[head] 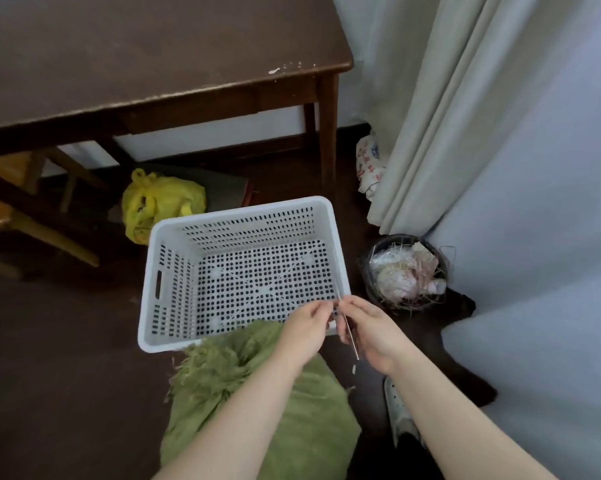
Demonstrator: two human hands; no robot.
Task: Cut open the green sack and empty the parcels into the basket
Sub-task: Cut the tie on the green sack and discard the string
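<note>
A green woven sack (302, 420) lies on the dark floor below my arms, its frayed, bunched top (223, 362) against the near wall of a white perforated basket (153, 296). The basket holds nothing. Above the basket's near right corner, my left hand (306, 329) and my right hand (370, 334) meet fingertip to fingertip. Between them they pinch a thin metal blade or cutter (348, 329), which slants down past my right palm. What kind of tool it is cannot be told. No parcels show.
A dark wooden table (153, 57) stands behind the basket, with a yellow plastic bag (160, 202) under it. A black bin (406, 271) full of scraps sits at the right by a pale curtain (448, 116). A shoe (398, 410) shows beside the sack.
</note>
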